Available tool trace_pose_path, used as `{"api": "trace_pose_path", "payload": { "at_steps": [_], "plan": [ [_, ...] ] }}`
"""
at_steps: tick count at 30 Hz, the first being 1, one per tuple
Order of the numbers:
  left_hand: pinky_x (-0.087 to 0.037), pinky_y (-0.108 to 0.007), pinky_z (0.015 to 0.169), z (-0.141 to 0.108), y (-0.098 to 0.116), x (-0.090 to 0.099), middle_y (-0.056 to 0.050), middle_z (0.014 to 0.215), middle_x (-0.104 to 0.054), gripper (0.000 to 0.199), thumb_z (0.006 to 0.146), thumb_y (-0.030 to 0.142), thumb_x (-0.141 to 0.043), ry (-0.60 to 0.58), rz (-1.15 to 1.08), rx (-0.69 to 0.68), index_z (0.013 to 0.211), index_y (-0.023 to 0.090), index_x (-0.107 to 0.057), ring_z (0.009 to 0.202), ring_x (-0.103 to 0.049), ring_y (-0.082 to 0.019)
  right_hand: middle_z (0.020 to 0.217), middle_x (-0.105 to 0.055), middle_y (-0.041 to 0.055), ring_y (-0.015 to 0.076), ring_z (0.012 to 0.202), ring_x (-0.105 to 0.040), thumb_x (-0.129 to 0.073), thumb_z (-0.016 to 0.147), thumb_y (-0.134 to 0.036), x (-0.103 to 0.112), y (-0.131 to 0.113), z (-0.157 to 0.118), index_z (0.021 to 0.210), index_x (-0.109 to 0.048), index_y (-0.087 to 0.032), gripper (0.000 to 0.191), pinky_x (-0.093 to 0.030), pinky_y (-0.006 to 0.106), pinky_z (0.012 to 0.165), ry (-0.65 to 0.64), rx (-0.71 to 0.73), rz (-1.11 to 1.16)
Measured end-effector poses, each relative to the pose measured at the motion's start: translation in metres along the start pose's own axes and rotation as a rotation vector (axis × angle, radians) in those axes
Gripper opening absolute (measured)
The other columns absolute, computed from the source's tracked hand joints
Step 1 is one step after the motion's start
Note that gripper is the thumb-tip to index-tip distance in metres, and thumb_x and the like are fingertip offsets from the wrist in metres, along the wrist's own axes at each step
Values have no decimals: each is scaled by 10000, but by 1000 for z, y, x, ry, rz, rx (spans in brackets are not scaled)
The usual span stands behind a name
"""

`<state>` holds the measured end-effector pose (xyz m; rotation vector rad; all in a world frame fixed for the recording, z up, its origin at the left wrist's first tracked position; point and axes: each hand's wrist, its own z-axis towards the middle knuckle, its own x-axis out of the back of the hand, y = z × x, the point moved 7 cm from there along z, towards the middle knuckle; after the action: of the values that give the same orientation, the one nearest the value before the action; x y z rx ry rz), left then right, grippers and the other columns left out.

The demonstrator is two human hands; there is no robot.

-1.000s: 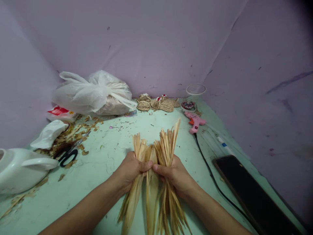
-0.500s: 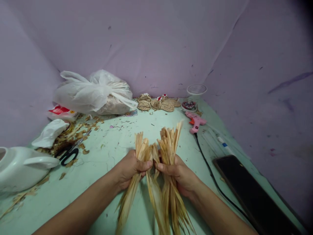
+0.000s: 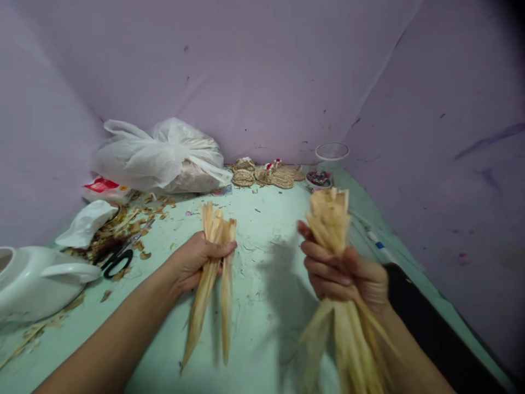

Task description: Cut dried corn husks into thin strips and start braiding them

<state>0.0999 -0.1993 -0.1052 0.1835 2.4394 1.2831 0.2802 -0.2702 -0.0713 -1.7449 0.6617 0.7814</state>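
My left hand [image 3: 200, 260] is closed around a few dried corn husks [image 3: 203, 306], pinching them under the thumb. Their cut ends point away from me and the tapered ends hang toward me. To the right, my right hand [image 3: 344, 273] grips a thicker bundle of dried corn husks [image 3: 330, 216], raised above the table with a shadow below it. The fingers wrap round its middle, and its lower strips spread out, slightly blurred. The two hands are well apart.
A white watering can [image 3: 36, 279], scissors [image 3: 118, 257] and husk scraps lie left. A tied plastic bag [image 3: 164, 158] sits behind, beside woven pieces [image 3: 279, 176] and a bowl of small bits [image 3: 319, 179]. A black phone-like slab [image 3: 435, 334] lies right on the green table [image 3: 254, 323].
My hands have moved apart: the left to the left with a few husks, the right to the right and up with the thicker bundle, which now covers the pink glue gun.
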Motion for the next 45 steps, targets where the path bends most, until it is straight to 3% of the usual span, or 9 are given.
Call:
{"api": "trace_pose_path", "payload": {
  "at_steps": [5,10,16,21,25,27,31,37,45],
  "plan": [
    [-385,-195,407,-13,-20,-38,-8,552,-552,285,504,214,-744,-163,47,14,723,86,-615,434,-484,-86,426,-299,-124,-2,359,-162,-782,466,-178,14,56,15,837,-607,-129,413,-139,113,299,231,-198,-131],
    [-363,-199,409,-16,-28,-51,-6,535,-538,279,513,235,-714,-175,110,-20,726,86,-613,414,-455,-77,404,-341,-113,5,340,-213,-780,513,-276,22,61,17,712,-528,-145,347,-157,141,312,333,-130,-345],
    [-385,-200,420,-13,-29,-50,-7,548,-538,215,508,205,-695,-182,98,-62,666,96,-596,454,-468,-86,387,-360,-94,21,320,-237,-712,575,-312,16,60,15,625,-497,-154,271,-163,169,303,292,-150,-495],
    [-228,-163,315,-11,-32,-35,66,426,-436,239,547,225,-682,23,189,-17,738,129,-575,357,-340,-54,349,-316,-111,30,310,-234,-675,568,-296,21,59,15,600,-472,-174,239,-182,179,316,392,-80,-478],
    [-361,-178,426,-15,-28,-51,26,536,-540,249,516,184,-711,-154,122,-86,725,131,-587,476,-478,-84,343,-313,-110,31,304,-244,-680,575,-328,25,60,16,593,-469,-174,262,-191,183,318,414,-87,-517],
    [-355,-175,423,-15,-29,-49,35,498,-519,189,518,163,-693,-110,136,-94,656,136,-568,463,-474,-82,345,-320,-106,30,305,-246,-679,574,-328,24,61,16,589,-473,-171,259,-190,183,318,390,-99,-527],
    [-175,-159,303,-11,-35,-36,83,354,-374,161,546,210,-655,42,185,-14,564,149,-507,309,-283,-34,358,-332,-99,34,311,-257,-656,587,-306,23,61,16,592,-473,-172,226,-192,182,320,371,-105,-534],
    [-220,-158,293,-8,-36,-37,19,354,-463,105,548,211,-589,-12,177,-1,544,118,-540,287,-347,-47,391,-362,-79,35,341,-277,-600,636,-296,17,62,16,709,-589,-115,196,-191,170,329,312,-115,-543],
    [-242,-163,287,-12,-35,-39,25,347,-461,101,495,200,-589,-12,218,-10,537,122,-541,281,-350,-51,417,-411,-63,43,329,-322,-600,621,-313,20,63,17,629,-523,-145,184,-232,177,322,334,-107,-633]
  ]
}}
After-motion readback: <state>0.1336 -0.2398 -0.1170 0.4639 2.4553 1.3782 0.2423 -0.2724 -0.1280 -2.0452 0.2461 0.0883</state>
